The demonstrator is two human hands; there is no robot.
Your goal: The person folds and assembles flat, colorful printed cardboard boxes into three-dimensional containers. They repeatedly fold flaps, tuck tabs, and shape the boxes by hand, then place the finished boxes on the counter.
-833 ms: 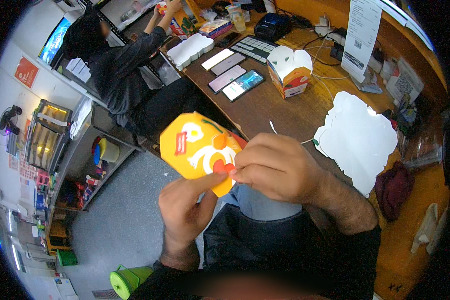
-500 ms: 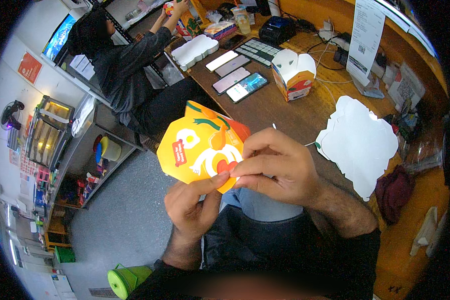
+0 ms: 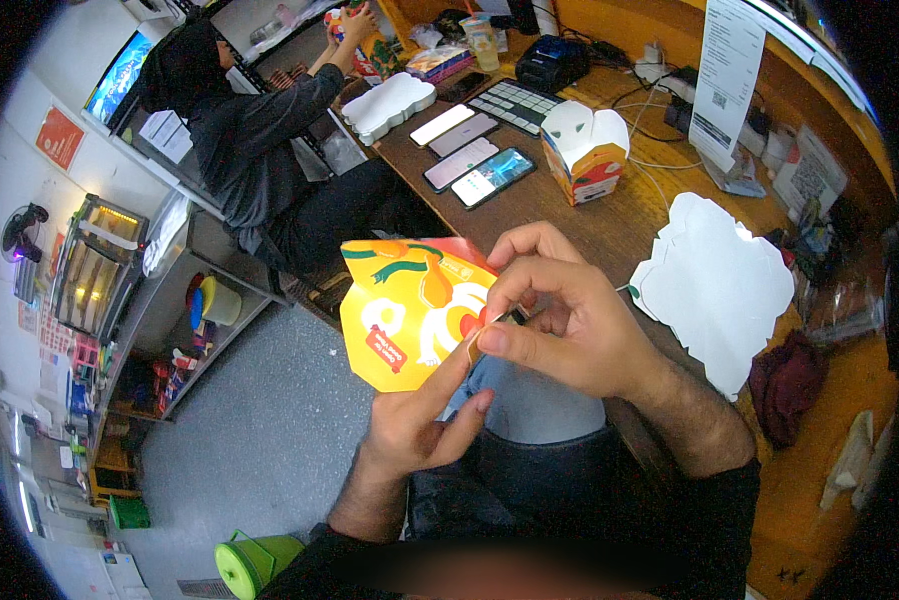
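From afar I'm seeing the yellow carton [image 3: 402, 312] lying toward nine o'clock, the left hand [image 3: 418, 425] touching its edge from seven, grip unclear, and the right hand [image 3: 570, 320] pinching it from three, where gentle, even pressure should be preventing creases.

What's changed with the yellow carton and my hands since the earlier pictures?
The yellow carton has turned counterclockwise in view, its left side dipping. Your left hand shifted right, its fingers spreading; your right hand remains at the carton's right edge. The standing carton, phones and flat white blank stayed put.
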